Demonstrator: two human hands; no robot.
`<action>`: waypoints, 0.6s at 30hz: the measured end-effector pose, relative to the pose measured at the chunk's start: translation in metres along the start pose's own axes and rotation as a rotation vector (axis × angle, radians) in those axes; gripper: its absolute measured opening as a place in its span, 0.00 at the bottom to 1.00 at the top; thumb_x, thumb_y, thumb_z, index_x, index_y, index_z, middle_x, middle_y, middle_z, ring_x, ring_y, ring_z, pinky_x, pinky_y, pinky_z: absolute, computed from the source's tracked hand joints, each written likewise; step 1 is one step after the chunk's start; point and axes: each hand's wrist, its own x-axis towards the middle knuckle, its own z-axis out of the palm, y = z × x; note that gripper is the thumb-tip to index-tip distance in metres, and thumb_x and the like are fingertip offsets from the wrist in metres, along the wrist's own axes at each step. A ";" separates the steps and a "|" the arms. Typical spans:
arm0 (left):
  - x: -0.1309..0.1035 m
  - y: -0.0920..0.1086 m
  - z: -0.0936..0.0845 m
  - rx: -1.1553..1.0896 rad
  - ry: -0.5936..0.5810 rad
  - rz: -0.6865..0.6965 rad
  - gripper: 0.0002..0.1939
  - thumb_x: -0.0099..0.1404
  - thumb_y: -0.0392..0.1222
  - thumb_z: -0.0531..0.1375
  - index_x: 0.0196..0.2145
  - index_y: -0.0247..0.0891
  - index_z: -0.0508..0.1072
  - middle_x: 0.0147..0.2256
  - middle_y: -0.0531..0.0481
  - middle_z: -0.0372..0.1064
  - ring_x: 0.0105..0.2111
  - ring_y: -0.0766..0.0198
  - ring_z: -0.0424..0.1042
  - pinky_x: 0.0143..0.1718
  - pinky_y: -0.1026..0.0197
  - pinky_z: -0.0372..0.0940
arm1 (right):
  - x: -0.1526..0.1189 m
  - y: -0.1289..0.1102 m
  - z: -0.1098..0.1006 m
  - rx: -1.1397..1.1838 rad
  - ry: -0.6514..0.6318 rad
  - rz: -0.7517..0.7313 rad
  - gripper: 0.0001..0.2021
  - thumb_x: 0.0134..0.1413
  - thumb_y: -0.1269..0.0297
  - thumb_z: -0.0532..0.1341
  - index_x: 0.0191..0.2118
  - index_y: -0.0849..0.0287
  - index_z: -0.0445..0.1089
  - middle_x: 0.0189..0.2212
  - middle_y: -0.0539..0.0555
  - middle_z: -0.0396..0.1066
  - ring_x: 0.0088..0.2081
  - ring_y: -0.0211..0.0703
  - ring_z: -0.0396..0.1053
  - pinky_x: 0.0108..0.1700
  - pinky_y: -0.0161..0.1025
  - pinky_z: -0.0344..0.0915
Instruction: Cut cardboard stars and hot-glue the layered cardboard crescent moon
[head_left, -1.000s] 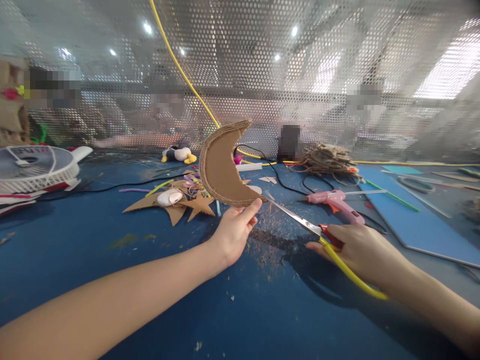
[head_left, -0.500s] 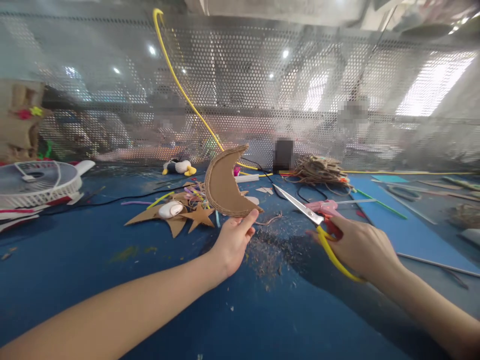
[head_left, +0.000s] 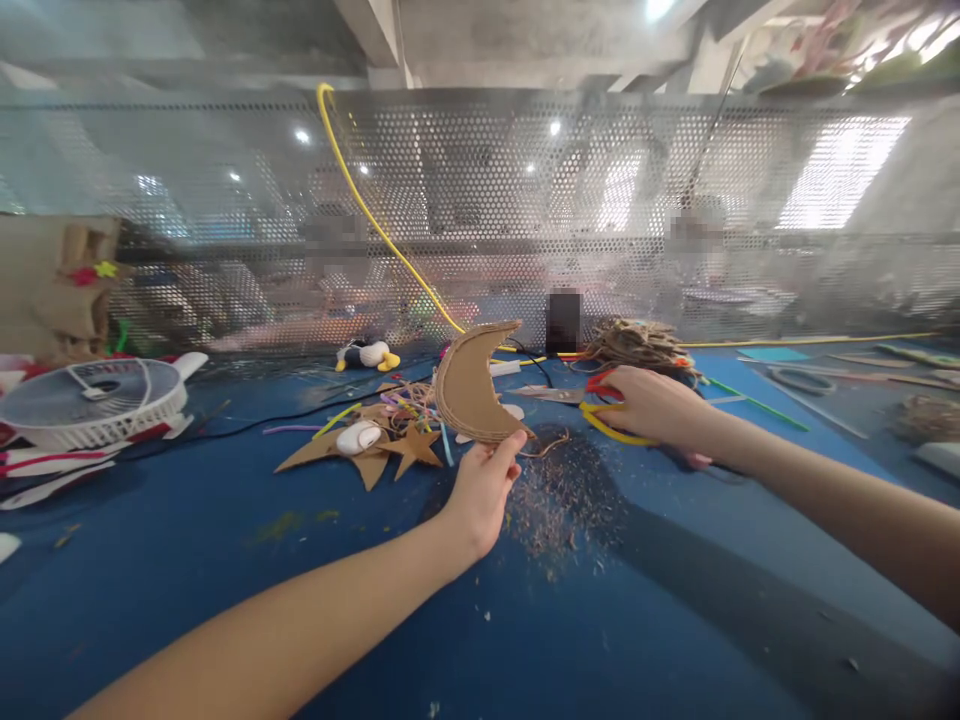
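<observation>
A brown cardboard crescent (head_left: pixel 469 385) with layered edges stands upright in my left hand (head_left: pixel 484 490), its lower tip pinched between thumb and fingers. To the right, my right hand (head_left: pixel 652 405) is closed on the scissors (head_left: pixel 555 394), whose handles are red and yellow and whose blades point left toward the crescent. Part of a pink tool (head_left: pixel 697 460) shows under my right wrist. Left of the crescent lie a cardboard star (head_left: pixel 415 450), a larger pointed cardboard piece and a white rounded object (head_left: pixel 358 437).
Shavings (head_left: pixel 562 510) are scattered on the blue table (head_left: pixel 390 620). A white fan (head_left: pixel 94 400) lies at the left, a bundle of brown cord (head_left: pixel 637 345) at the back. Behind stands a perforated metal screen (head_left: pixel 487 190) with a yellow cable (head_left: pixel 375 220). Grey scissors (head_left: pixel 802 379) lie at the right.
My right hand has moved away toward the table's back, lowering the scissors, whose blades now point left. The view has tilted up, and the crescent is still in my left hand.
</observation>
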 end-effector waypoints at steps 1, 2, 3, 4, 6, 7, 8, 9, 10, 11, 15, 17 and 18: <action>-0.001 0.001 0.000 0.002 0.003 0.000 0.21 0.42 0.49 0.78 0.27 0.38 0.74 0.29 0.55 0.66 0.30 0.70 0.58 0.38 0.63 0.57 | 0.014 -0.001 0.002 0.032 -0.037 -0.014 0.20 0.58 0.53 0.60 0.48 0.61 0.77 0.46 0.62 0.78 0.45 0.54 0.74 0.46 0.43 0.66; -0.001 0.001 0.001 0.006 0.006 -0.002 0.21 0.42 0.49 0.78 0.27 0.38 0.73 0.28 0.56 0.65 0.29 0.70 0.58 0.38 0.63 0.57 | 0.027 -0.002 0.006 0.072 -0.065 -0.022 0.20 0.58 0.54 0.60 0.48 0.62 0.77 0.47 0.63 0.77 0.47 0.54 0.74 0.46 0.42 0.66; -0.002 0.002 0.001 0.010 0.010 -0.002 0.21 0.42 0.49 0.77 0.26 0.38 0.72 0.27 0.57 0.64 0.29 0.70 0.57 0.38 0.63 0.57 | 0.039 -0.004 0.010 0.089 -0.080 -0.026 0.19 0.57 0.55 0.61 0.47 0.62 0.77 0.45 0.62 0.78 0.45 0.54 0.74 0.45 0.41 0.65; -0.003 0.002 0.002 0.014 0.015 -0.001 0.21 0.42 0.49 0.77 0.25 0.38 0.71 0.27 0.57 0.64 0.28 0.70 0.57 0.38 0.63 0.57 | 0.050 -0.007 0.014 0.105 -0.089 -0.027 0.17 0.56 0.57 0.62 0.46 0.62 0.78 0.44 0.61 0.78 0.43 0.52 0.74 0.43 0.40 0.65; -0.004 0.003 0.003 0.026 0.018 0.007 0.20 0.43 0.47 0.76 0.24 0.38 0.70 0.27 0.57 0.64 0.29 0.69 0.58 0.39 0.62 0.57 | 0.069 -0.013 0.025 0.133 -0.108 -0.018 0.15 0.55 0.58 0.63 0.42 0.62 0.79 0.38 0.58 0.80 0.37 0.50 0.74 0.38 0.38 0.64; -0.005 0.003 0.003 0.034 0.019 0.015 0.19 0.44 0.46 0.76 0.25 0.38 0.70 0.27 0.56 0.65 0.29 0.69 0.59 0.39 0.62 0.57 | 0.076 -0.017 0.031 0.147 -0.119 -0.009 0.14 0.54 0.58 0.63 0.40 0.62 0.79 0.34 0.58 0.80 0.34 0.49 0.74 0.36 0.38 0.63; -0.006 0.002 0.003 0.048 0.020 0.024 0.18 0.45 0.45 0.75 0.25 0.39 0.70 0.28 0.55 0.66 0.30 0.68 0.60 0.39 0.62 0.57 | 0.082 -0.021 0.037 0.162 -0.128 0.004 0.14 0.54 0.57 0.63 0.38 0.63 0.80 0.31 0.57 0.79 0.32 0.48 0.73 0.34 0.38 0.62; -0.006 0.002 0.004 0.069 0.017 0.033 0.16 0.46 0.44 0.74 0.25 0.39 0.71 0.29 0.55 0.67 0.31 0.67 0.61 0.39 0.61 0.57 | 0.088 -0.025 0.043 0.179 -0.134 0.013 0.13 0.54 0.57 0.64 0.36 0.63 0.80 0.29 0.57 0.79 0.31 0.48 0.73 0.34 0.38 0.61; -0.006 0.002 0.004 0.095 0.011 0.041 0.14 0.47 0.43 0.73 0.26 0.39 0.72 0.30 0.54 0.68 0.31 0.66 0.62 0.39 0.61 0.57 | 0.092 -0.029 0.048 0.199 -0.136 0.017 0.13 0.53 0.57 0.64 0.35 0.63 0.80 0.29 0.56 0.79 0.31 0.48 0.73 0.34 0.38 0.61; -0.007 0.002 0.004 0.123 0.003 0.050 0.12 0.48 0.42 0.72 0.26 0.39 0.72 0.30 0.53 0.69 0.31 0.66 0.63 0.39 0.61 0.57 | 0.096 -0.032 0.052 0.221 -0.137 0.016 0.12 0.53 0.58 0.65 0.35 0.62 0.80 0.29 0.56 0.79 0.32 0.48 0.73 0.35 0.38 0.62; -0.007 0.000 0.004 0.212 -0.065 0.096 0.06 0.51 0.40 0.67 0.27 0.39 0.74 0.29 0.54 0.70 0.30 0.66 0.63 0.38 0.61 0.57 | 0.101 -0.038 0.054 0.327 -0.134 -0.008 0.11 0.50 0.60 0.66 0.36 0.62 0.79 0.33 0.57 0.80 0.38 0.50 0.74 0.40 0.37 0.63; -0.007 -0.001 0.004 0.242 -0.106 0.117 0.04 0.53 0.39 0.66 0.26 0.39 0.74 0.27 0.54 0.69 0.29 0.66 0.62 0.38 0.61 0.57 | 0.096 -0.037 0.046 0.391 -0.118 -0.015 0.11 0.53 0.62 0.64 0.38 0.64 0.79 0.38 0.59 0.81 0.41 0.51 0.74 0.43 0.39 0.65; -0.006 -0.001 0.003 0.257 -0.127 0.127 0.04 0.53 0.39 0.66 0.26 0.39 0.74 0.26 0.54 0.68 0.29 0.66 0.62 0.37 0.61 0.58 | 0.090 -0.036 0.040 0.426 -0.110 -0.021 0.12 0.54 0.63 0.62 0.41 0.64 0.78 0.41 0.60 0.80 0.42 0.50 0.74 0.45 0.40 0.66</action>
